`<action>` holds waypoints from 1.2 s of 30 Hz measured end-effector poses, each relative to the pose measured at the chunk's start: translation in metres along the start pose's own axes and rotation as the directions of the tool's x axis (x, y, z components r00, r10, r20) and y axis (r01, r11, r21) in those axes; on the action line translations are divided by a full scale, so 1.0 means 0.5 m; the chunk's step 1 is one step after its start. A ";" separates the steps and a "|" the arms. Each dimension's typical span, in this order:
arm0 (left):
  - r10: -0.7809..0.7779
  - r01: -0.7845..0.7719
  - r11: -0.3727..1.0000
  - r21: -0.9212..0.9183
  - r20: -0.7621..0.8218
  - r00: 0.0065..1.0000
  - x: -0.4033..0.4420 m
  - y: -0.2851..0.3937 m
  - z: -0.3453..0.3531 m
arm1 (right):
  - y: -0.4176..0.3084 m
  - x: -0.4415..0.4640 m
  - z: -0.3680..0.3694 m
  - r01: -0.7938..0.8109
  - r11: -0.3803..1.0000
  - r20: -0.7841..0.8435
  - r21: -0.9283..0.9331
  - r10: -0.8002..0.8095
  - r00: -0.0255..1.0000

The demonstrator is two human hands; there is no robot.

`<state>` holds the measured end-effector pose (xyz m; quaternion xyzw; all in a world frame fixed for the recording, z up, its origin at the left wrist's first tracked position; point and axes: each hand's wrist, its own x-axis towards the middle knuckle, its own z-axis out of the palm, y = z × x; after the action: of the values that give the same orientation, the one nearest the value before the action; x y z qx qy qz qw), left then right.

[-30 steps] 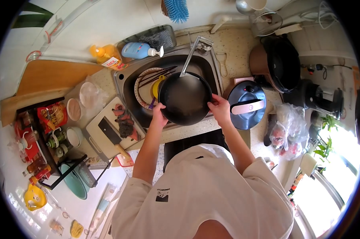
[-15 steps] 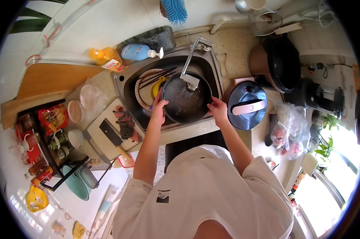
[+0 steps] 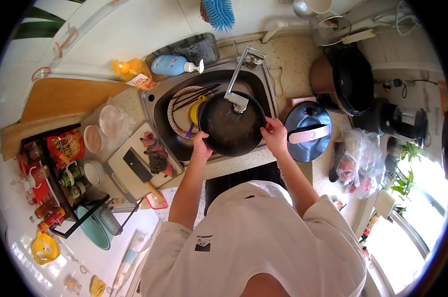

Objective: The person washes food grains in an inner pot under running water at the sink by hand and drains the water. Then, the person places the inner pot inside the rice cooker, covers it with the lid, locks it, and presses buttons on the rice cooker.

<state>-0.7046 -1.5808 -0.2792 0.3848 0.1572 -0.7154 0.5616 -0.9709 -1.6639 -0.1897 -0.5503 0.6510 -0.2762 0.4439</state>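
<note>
In the middle of the frame we hold a black pot (image 3: 231, 129) over the sink (image 3: 157, 116), under the faucet (image 3: 237, 101); our left hand (image 3: 202, 144) is curled closed on its left rim, our right hand (image 3: 273, 133) pinches its right rim, both with little opening; just left lies a plate (image 3: 178, 106) with chopsticks (image 3: 196, 94), and right of the pot, on the desk (image 3: 283, 54), sits a dark lid (image 3: 308, 121)

L hand (image 3: 200, 144) & R hand (image 3: 274, 133) apart, fingers curled in; both forearms reach fwd, elbows bent.
</note>
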 end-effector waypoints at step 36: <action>0.106 -0.107 0.994 -0.008 -0.062 0.992 -0.030 -0.021 -0.026 | -0.162 0.389 0.172 0.469 0.408 0.475 -0.783 -0.095 0.875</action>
<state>-0.7084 -1.5586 -0.2789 0.4114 0.1578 -0.6714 0.5959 -0.8567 -1.8596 -0.2132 -0.8420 0.5008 0.1332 0.1501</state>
